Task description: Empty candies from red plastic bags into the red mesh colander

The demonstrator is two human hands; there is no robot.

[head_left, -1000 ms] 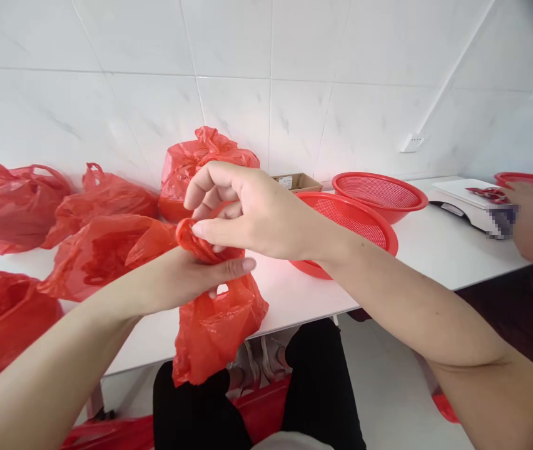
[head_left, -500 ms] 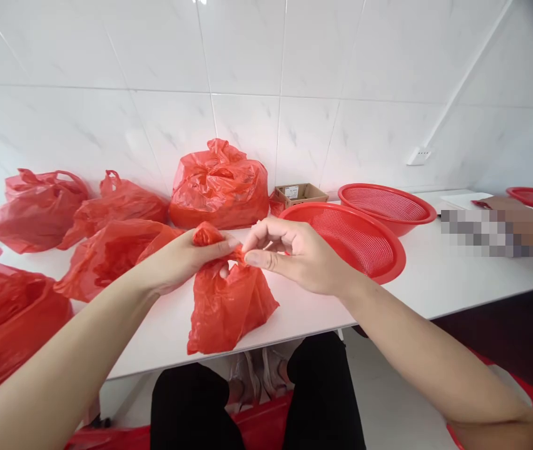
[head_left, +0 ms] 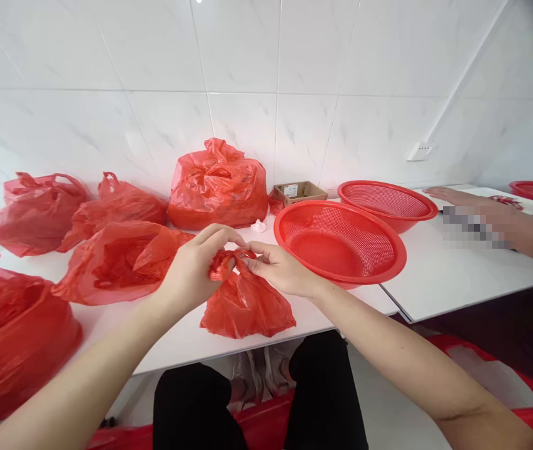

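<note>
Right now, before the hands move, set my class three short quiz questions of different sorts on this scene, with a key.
1. What do the left hand and right hand both grip?
2. True or false: the round red plastic mesh basket holds the small brown cardboard box.
3. Which stands nearer the white tiled wall, that basket or that box?

Key:
1. The gathered top of a thin red plastic bag.
2. False.
3. The box.

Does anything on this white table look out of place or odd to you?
One small thing: a small pale pink lump sits alone on the white table, just in front of a bulging red plastic bag. It stands out because the bags and baskets around it are all red. It is too small to identify.
</note>
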